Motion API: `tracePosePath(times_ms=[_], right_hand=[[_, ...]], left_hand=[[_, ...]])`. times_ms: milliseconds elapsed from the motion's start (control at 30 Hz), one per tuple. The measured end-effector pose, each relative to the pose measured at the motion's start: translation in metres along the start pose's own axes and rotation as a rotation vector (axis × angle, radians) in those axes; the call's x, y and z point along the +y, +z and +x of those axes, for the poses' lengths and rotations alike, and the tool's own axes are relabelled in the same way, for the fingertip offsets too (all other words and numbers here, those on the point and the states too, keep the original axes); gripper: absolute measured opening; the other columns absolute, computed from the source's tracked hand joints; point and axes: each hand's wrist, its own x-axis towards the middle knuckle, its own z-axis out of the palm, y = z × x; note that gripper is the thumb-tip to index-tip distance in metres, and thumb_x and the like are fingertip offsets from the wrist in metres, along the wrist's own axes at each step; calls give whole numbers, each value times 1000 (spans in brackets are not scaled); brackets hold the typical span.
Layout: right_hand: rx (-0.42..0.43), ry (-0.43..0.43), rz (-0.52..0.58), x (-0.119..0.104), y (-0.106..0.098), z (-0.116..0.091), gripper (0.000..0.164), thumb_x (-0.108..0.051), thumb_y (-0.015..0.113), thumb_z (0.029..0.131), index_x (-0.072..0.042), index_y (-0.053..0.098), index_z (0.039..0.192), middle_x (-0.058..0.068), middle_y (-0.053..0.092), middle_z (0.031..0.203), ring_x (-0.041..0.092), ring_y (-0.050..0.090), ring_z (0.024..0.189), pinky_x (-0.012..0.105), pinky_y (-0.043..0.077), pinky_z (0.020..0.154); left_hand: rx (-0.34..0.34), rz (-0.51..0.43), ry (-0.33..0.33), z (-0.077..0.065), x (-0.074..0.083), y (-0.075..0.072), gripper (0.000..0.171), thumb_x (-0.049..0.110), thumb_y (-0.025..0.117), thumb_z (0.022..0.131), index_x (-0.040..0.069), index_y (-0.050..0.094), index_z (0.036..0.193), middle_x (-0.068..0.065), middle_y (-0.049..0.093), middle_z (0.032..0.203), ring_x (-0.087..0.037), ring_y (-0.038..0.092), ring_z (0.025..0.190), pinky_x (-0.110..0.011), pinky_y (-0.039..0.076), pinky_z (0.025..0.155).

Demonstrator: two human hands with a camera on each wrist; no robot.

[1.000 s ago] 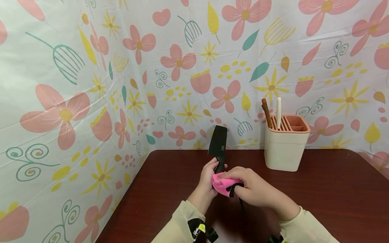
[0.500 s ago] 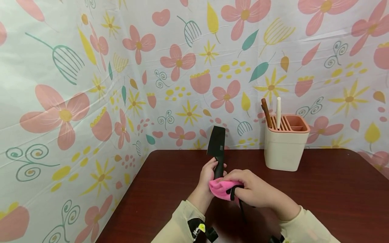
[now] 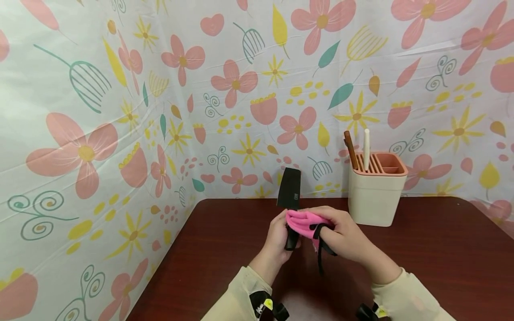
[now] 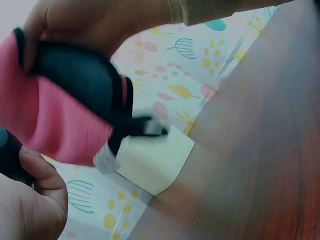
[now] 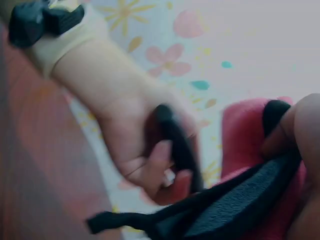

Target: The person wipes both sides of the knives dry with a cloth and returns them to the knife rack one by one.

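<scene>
A black cleaver-style kitchen knife (image 3: 289, 189) stands blade up, its face turned towards the head camera. My left hand (image 3: 277, 238) grips its handle (image 5: 179, 145), fingers curled round it. My right hand (image 3: 347, 234) holds a soft pink cloth piece (image 3: 302, 221) with black trim and a dangling black strap (image 3: 320, 256). In the head view the pink cloth overlaps the upper handle, just below the blade. The left wrist view shows the cloth's dark inner side (image 4: 75, 75) and the right hand's fingers (image 4: 37, 30) at its edge. Both wrist views are blurred by motion.
On the dark red wooden table (image 3: 441, 254), a cream knife holder (image 3: 375, 200) with a salmon slotted top stands at the back right. A brown handle (image 3: 350, 149) and a white handle (image 3: 366, 149) stick up from it. Flower-patterned sheets hang behind and to the left.
My right hand and the pink cloth have moved up the handle, from its lower end to near the blade, uncovering the handle's end. The left hand keeps its grip.
</scene>
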Motion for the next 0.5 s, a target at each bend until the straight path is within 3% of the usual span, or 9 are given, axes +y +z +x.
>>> tracePosePath(times_ms=[100, 233, 367, 500], right_hand=[[98, -52, -97, 11, 10, 1, 60, 16, 56, 80, -18, 73, 127, 2, 73, 124, 8, 65, 110, 15, 49, 91], [115, -111, -172, 23, 22, 1, 69, 18, 51, 75, -16, 70, 132, 1, 72, 130, 16, 65, 121, 12, 43, 103], [105, -120, -209, 28, 30, -1, 69, 17, 51, 73, -14, 70, 131, 1, 72, 130, 21, 66, 121, 10, 42, 104], [122, -88, -233, 28, 30, -3, 60, 14, 54, 73, -13, 73, 123, 1, 74, 123, 16, 68, 111, 9, 46, 96]], left_hand=[[-3, 6, 7, 0, -1, 2, 24, 26, 47, 105, 16, 67, 115, 3, 61, 76, -8, 50, 52, -23, 39, 41], [1, -2, 0, -1, -2, 3, 25, 26, 48, 104, 17, 70, 111, 2, 64, 75, -9, 53, 51, -24, 40, 41], [13, -26, -16, -1, -2, 2, 27, 31, 46, 104, 17, 69, 101, 2, 66, 77, -10, 53, 50, -24, 39, 41], [3, -29, -30, -1, -2, 1, 32, 33, 43, 106, 17, 71, 105, 1, 68, 84, -10, 55, 54, -23, 39, 42]])
